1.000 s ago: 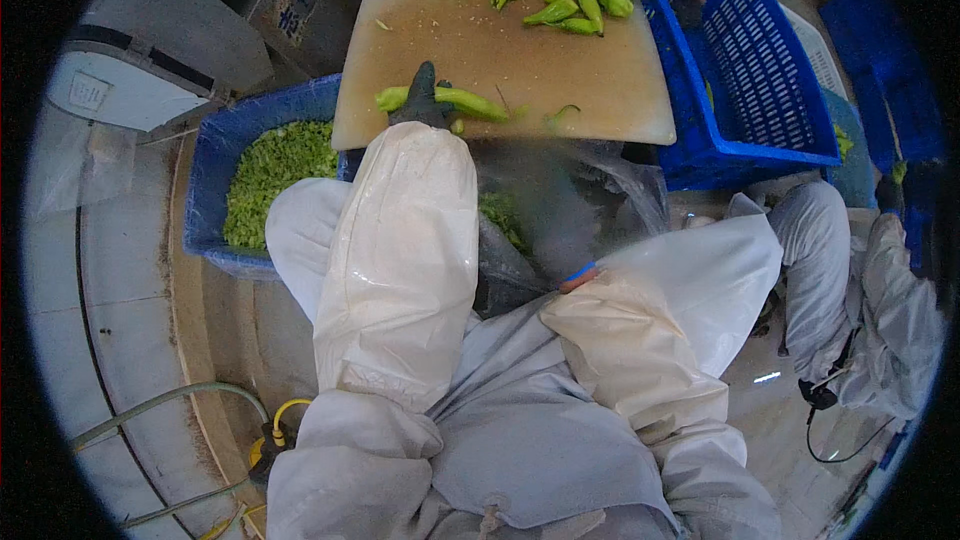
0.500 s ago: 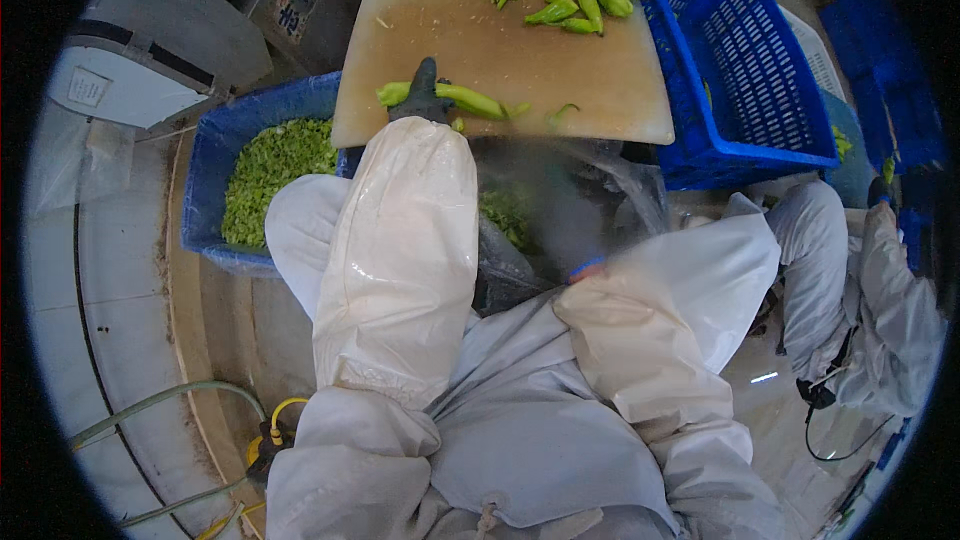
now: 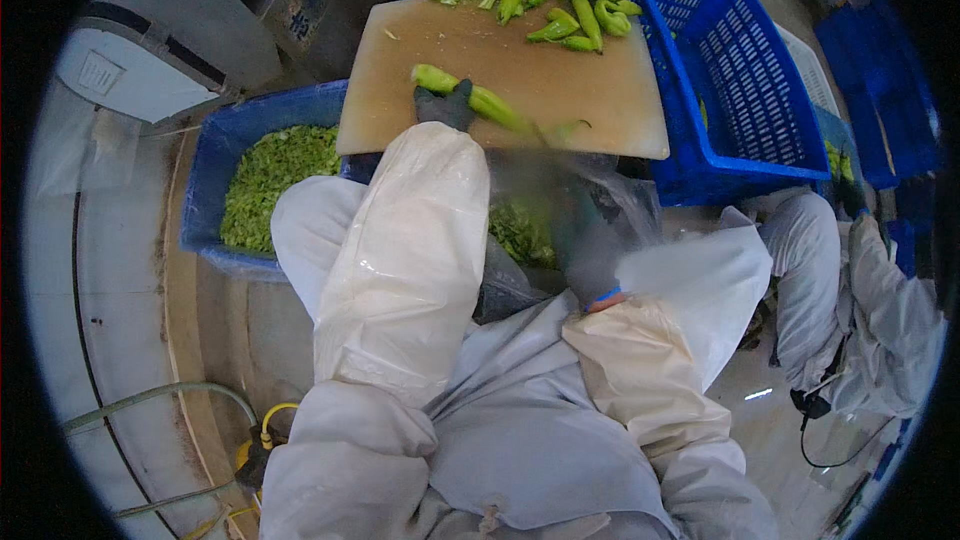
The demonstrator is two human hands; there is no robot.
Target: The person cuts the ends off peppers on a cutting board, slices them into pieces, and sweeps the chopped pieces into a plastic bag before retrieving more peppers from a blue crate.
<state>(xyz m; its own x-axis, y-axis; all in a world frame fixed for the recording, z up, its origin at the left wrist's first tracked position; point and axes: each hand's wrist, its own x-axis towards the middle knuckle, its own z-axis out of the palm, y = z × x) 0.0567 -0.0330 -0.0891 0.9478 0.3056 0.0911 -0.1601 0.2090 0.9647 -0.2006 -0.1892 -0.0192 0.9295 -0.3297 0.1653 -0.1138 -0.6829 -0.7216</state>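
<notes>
My left hand (image 3: pixel 446 107), in a dark glove, is closed around a long green pepper (image 3: pixel 487 103) on the cutting board (image 3: pixel 560 65), near its front edge. The pepper lies slantwise, its far end toward the left and its other end toward the right. My right hand (image 3: pixel 590 240), also dark-gloved, is smeared by motion just below the board's front edge, close to the pepper's right end; its fingers and anything in them cannot be made out. A thin curved green stem piece (image 3: pixel 570 126) lies on the board nearby. Cut green pieces (image 3: pixel 525 232) show below, beside clear plastic film (image 3: pixel 632 185).
Several whole green peppers (image 3: pixel 585 5) are heaped at the board's far edge. To the right stands a blue slatted crate (image 3: pixel 735 165). At left, a blue tub (image 3: pixel 205 180) holds chopped green pieces (image 3: pixel 270 180). Another person's white-clad leg (image 3: pixel 805 280) is at far right.
The pepper under my left hand now lies more slantwise, and the hand's grip on it has changed. My right hand remains blurred below the board edge. The whole view has shifted slightly.
</notes>
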